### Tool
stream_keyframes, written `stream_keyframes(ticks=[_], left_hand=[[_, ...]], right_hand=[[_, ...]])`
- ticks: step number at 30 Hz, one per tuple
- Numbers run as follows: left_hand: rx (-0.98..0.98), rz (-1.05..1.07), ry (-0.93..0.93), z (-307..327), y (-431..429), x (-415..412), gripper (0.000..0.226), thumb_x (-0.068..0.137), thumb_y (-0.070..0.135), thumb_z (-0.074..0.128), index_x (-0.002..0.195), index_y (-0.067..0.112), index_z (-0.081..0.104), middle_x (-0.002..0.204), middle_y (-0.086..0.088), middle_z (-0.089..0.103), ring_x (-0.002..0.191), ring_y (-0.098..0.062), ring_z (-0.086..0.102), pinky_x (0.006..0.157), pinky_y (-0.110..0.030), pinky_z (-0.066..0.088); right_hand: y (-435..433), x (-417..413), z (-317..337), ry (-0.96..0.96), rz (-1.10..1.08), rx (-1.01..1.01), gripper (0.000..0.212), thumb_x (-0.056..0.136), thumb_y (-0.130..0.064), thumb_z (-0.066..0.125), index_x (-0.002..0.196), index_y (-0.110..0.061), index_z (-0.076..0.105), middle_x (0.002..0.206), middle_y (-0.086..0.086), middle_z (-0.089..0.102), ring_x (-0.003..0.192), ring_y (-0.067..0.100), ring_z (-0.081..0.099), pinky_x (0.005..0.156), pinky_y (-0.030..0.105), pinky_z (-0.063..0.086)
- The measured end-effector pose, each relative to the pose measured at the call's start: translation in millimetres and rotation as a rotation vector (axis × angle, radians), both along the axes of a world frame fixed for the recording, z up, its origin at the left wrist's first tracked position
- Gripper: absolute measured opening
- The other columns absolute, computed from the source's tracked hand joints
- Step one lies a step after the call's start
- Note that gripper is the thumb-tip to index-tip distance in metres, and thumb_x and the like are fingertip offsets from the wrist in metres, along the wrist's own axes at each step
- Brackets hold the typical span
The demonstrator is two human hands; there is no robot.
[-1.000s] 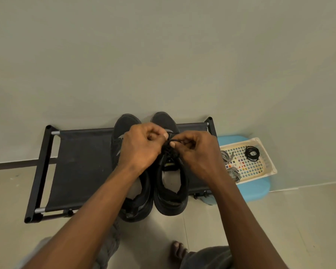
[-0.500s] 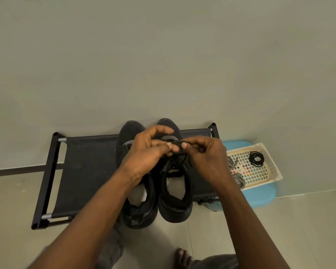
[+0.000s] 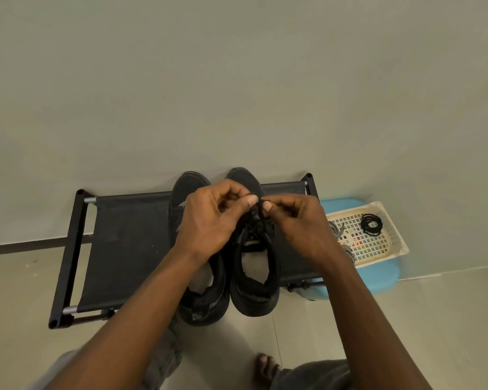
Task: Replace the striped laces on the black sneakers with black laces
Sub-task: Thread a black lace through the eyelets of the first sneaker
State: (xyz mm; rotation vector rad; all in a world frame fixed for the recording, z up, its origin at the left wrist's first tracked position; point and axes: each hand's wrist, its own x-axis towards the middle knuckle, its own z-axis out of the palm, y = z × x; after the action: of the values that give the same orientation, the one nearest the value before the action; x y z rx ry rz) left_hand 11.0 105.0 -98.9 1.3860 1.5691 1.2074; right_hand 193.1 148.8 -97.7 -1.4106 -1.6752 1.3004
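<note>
Lacing is under way at centre frame: a person's left hand (image 3: 209, 220) and right hand (image 3: 302, 223) meet over a pair of black sneakers. Each pinches between thumb and curled fingers a thin black lace (image 3: 261, 212) that runs down into the right-of-frame black sneaker (image 3: 254, 291). That lace looks nearly threaded. The left-of-frame black sneaker (image 3: 190, 187) is largely hidden under the left hand, so its lacing cannot be told. The black-and-white striped laces (image 3: 337, 230) lie in a white perforated plastic basket (image 3: 381, 258) at right, beside a coiled spare black lace (image 3: 372, 224), probably for the other shoe. The basket sits on a light blue plastic stool (image 3: 378, 277); the sneakers rest on a black fabric-and-metal rack (image 3: 124, 249) against the wall. Nothing blocks the reach to the basket.
</note>
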Motion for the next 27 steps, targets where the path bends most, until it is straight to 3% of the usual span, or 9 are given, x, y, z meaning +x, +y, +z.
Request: stream_keyframes(ticks=[2, 7, 10, 13, 17, 20, 23, 25, 27], left_hand=[[-0.043, 0.054, -0.100, 0, 4, -3, 0.024, 0.103, 0.033, 0.065, 0.090, 0.014, 0.071, 0.085, -0.003, 0.074, 0.086, -0.026, 0.073, 0.084, -0.047, 0.061], [-0.255, 0.160, -0.775, 9, 10, -11, 0.041, 0.110, 0.031, 0.042, 0.070, 0.021, 0.049, 0.069, 0.002, 0.060, 0.083, -0.023, 0.068, 0.089, -0.040, 0.052], [-0.259, 0.226, -1.029, 9, 11, -21, 0.042, 0.108, 0.037, 0.043, 0.068, 0.025, 0.044, 0.058, 0.006, 0.043, 0.060, -0.013, 0.052, 0.077, -0.035, 0.049], [-0.232, 0.342, -1.119, 11, 14, -36, 0.042, 0.108, 0.039, 0.042, 0.069, 0.026, 0.044, 0.050, 0.010, 0.030, 0.046, -0.009, 0.030, 0.061, -0.028, 0.039], [-0.324, 0.525, -0.673, 6, 15, -48, 0.040, 0.107, 0.037, 0.048, 0.069, 0.023, 0.049, 0.053, 0.007, 0.032, 0.045, -0.010, 0.027, 0.048, -0.026, 0.034], [-0.343, 0.523, -0.088, -2, 10, -60, 0.044, 0.103, 0.037, 0.056, 0.064, 0.018, 0.050, 0.057, 0.002, 0.040, 0.051, -0.015, 0.037, 0.055, -0.029, 0.033], [-0.444, 0.369, 0.365, -2, 1, -73, 0.044, 0.101, 0.043, 0.060, 0.066, 0.015, 0.058, 0.063, 0.000, 0.059, 0.064, -0.025, 0.060, 0.062, -0.034, 0.043], [-0.493, 0.332, 0.599, 1, -4, -69, 0.024, 0.095, 0.045, 0.067, 0.100, 0.021, 0.070, 0.099, -0.005, 0.070, 0.099, -0.033, 0.067, 0.082, -0.043, 0.052], [-0.438, 0.265, 0.776, 3, -8, -55, 0.050, 0.090, 0.041, 0.072, 0.135, 0.026, 0.056, 0.140, -0.009, 0.053, 0.130, -0.035, 0.051, 0.103, -0.054, 0.044]], right_hand=[[0, 1, 2, -0.022, -0.010, 0.017, 0.012, 0.098, -0.016, 0.068, 0.097, -0.018, 0.080, 0.085, -0.003, 0.077, 0.083, 0.009, 0.073, 0.076, 0.019, 0.056], [0, 2, 10, 0.158, -0.149, -0.029, 0.022, 0.097, -0.024, 0.070, 0.079, -0.011, 0.073, 0.067, -0.002, 0.070, 0.069, 0.011, 0.065, 0.071, 0.020, 0.054], [3, 4, 14, 0.408, -0.323, -0.107, 0.023, 0.097, -0.021, 0.069, 0.084, -0.002, 0.068, 0.058, -0.006, 0.054, 0.057, 0.008, 0.052, 0.067, 0.025, 0.057], [7, 10, 13, 0.418, -0.500, -0.041, 0.026, 0.094, -0.026, 0.073, 0.081, -0.004, 0.069, 0.060, 0.006, 0.052, 0.055, 0.021, 0.042, 0.052, 0.027, 0.045], [6, 14, 11, 0.228, -0.534, 0.156, 0.034, 0.092, -0.031, 0.076, 0.077, -0.002, 0.071, 0.068, 0.027, 0.057, 0.064, 0.023, 0.047, 0.061, 0.034, 0.044], [5, 19, 13, -0.211, -0.582, 0.261, 0.034, 0.092, -0.047, 0.071, 0.076, -0.016, 0.072, 0.058, -0.001, 0.059, 0.059, 0.008, 0.054, 0.061, 0.030, 0.043], [4, 33, 9, -0.797, -0.461, 0.142, 0.029, 0.095, -0.047, 0.065, 0.092, -0.020, 0.074, 0.085, 0.003, 0.071, 0.082, 0.026, 0.063, 0.072, 0.033, 0.040], [2, 39, 1, -0.903, -0.284, 0.046, 0.024, 0.095, -0.038, 0.066, 0.111, -0.021, 0.074, 0.109, 0.005, 0.072, 0.101, 0.029, 0.065, 0.085, 0.038, 0.046], [2, 37, 0, -0.675, -0.153, 0.009, 0.030, 0.095, -0.026, 0.067, 0.125, -0.024, 0.070, 0.121, -0.002, 0.070, 0.108, 0.017, 0.065, 0.092, 0.032, 0.049]])
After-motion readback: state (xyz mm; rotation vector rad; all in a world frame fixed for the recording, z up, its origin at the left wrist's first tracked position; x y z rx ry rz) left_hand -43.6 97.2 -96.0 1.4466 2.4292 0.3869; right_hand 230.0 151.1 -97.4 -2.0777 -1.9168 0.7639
